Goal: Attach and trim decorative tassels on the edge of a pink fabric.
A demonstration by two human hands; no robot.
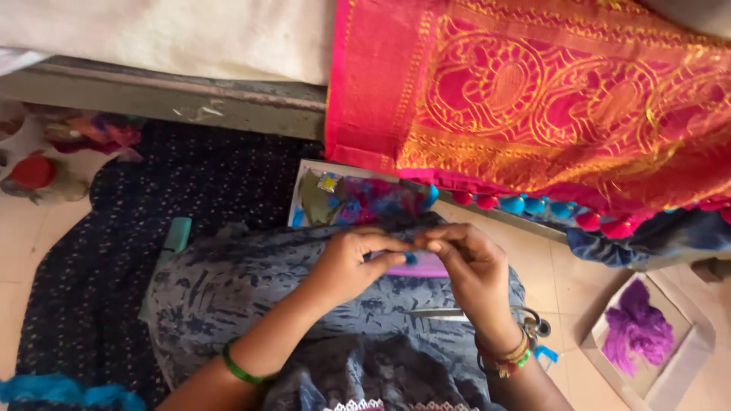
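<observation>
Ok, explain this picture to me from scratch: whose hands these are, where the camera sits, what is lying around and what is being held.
There is no machine here. The camera sits on a person's head and looks down at their own lap and two bare hands. The left hand, with a green bangle at the wrist, and the right hand, with several coloured bangles, meet over the lap and pinch a small blue tuft between their fingertips, above a flat lilac piece. A pair of metal scissors lies on the blue patterned lap cloth. Ahead hangs a pink and gold patterned fabric edged with a row of blue and red pompoms. On the tiled floor at the right, a shallow cardboard box holds purple fibre.
</observation>
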